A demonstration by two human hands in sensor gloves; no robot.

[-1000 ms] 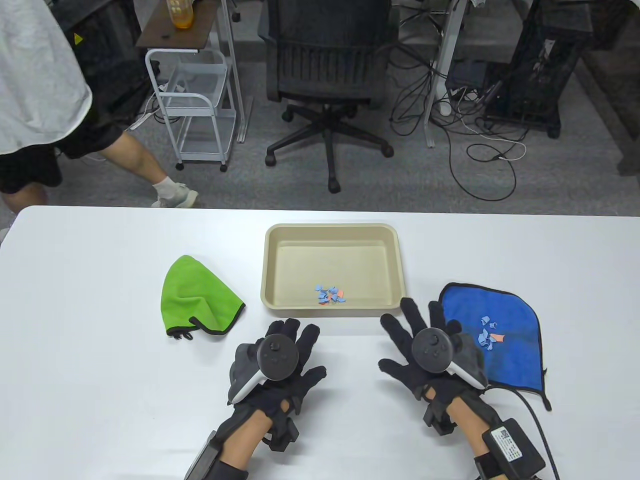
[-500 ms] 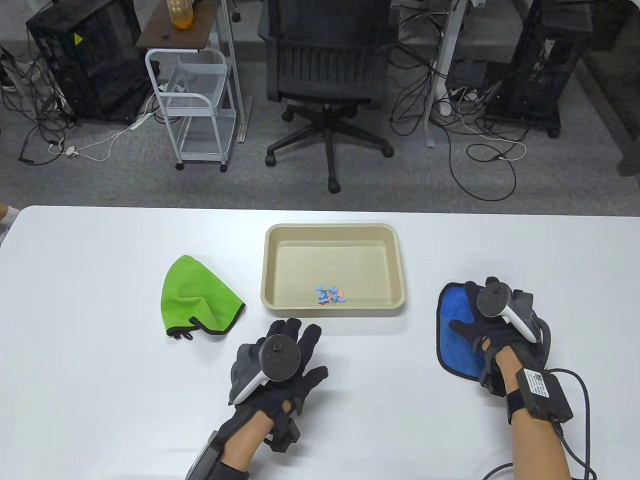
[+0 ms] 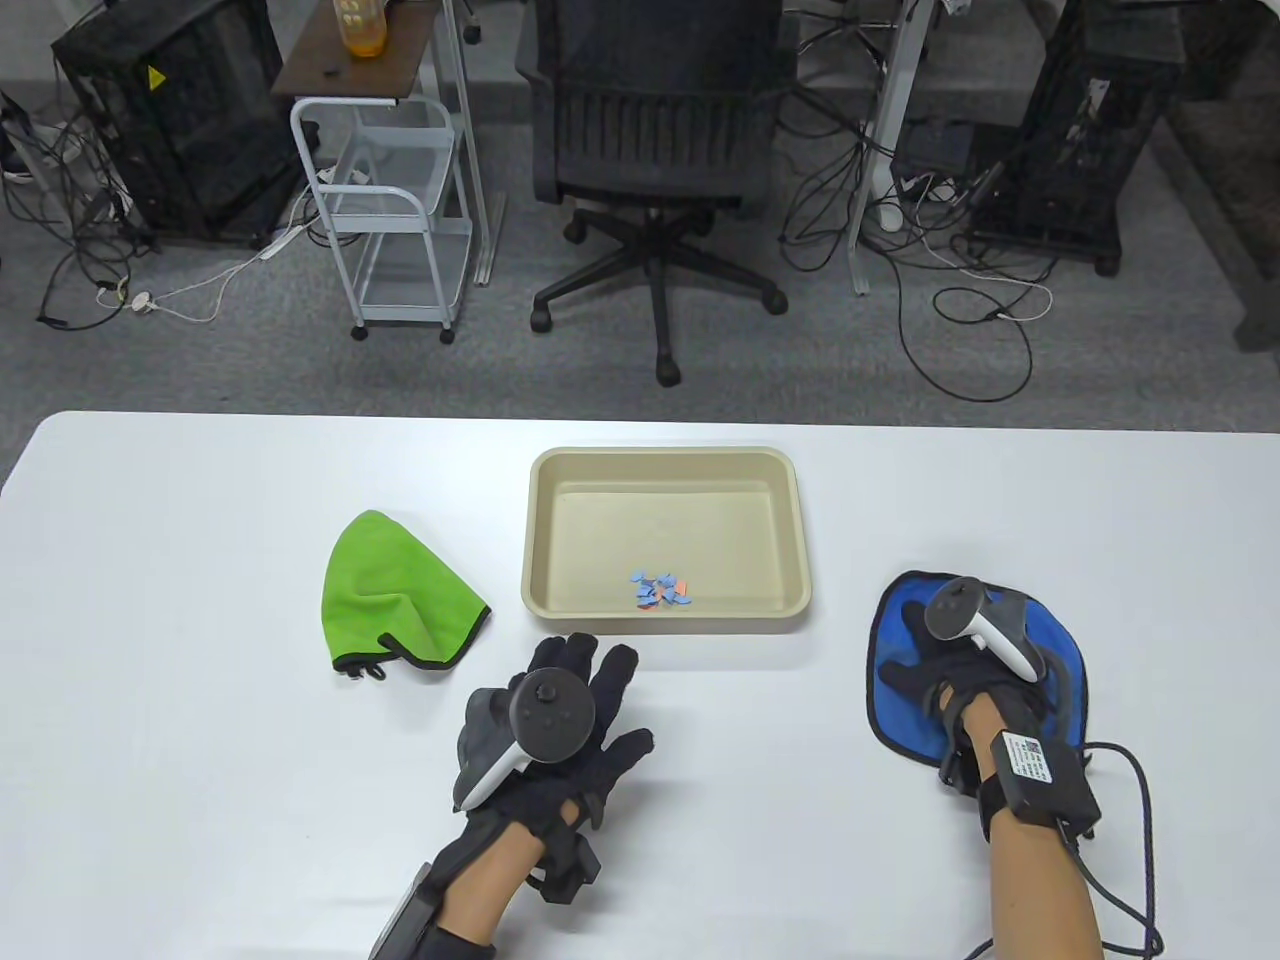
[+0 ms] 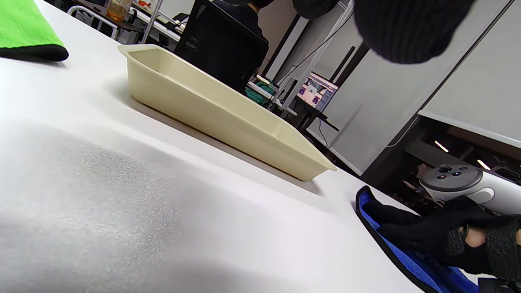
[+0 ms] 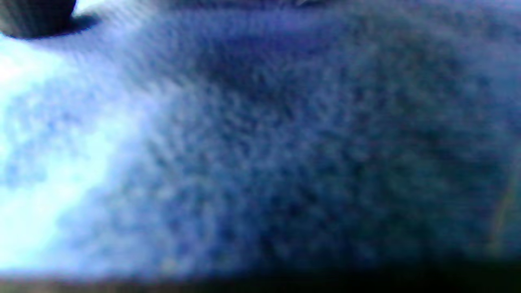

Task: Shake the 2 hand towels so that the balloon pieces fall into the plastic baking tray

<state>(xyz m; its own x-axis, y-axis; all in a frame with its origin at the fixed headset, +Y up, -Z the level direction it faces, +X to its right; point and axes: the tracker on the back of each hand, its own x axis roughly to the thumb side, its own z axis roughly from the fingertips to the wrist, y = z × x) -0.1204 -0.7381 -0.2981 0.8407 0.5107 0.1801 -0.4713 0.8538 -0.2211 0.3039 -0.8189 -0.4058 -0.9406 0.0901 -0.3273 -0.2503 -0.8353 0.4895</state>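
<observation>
The right hand [image 3: 955, 665] lies on the blue towel [image 3: 900, 700]; its grip can't be told. Lifted carelessly, hidden balloon pieces may spill onto the bench [image 3: 200, 760], missing the tray [image 3: 665, 458]. The left hand [image 3: 560, 715] rests spread.

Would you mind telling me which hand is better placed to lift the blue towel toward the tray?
Right. The right hand already lies on the blue towel; the left hand rests open on bare table.

Table: we see a smooth white matt tabletop [image 3: 200, 560].
Tray: our beige rectangular plastic baking tray [image 3: 664, 470] looks smooth, faintly satin.
Left cloth: crumpled green fuzzy microfibre hand towel [image 3: 390, 585], black stitched edging.
Right cloth: blue nappy hand towel [image 3: 1050, 630], same black edging.
Gloves: we note black knit fabric on the left hand [image 3: 560, 725].
</observation>
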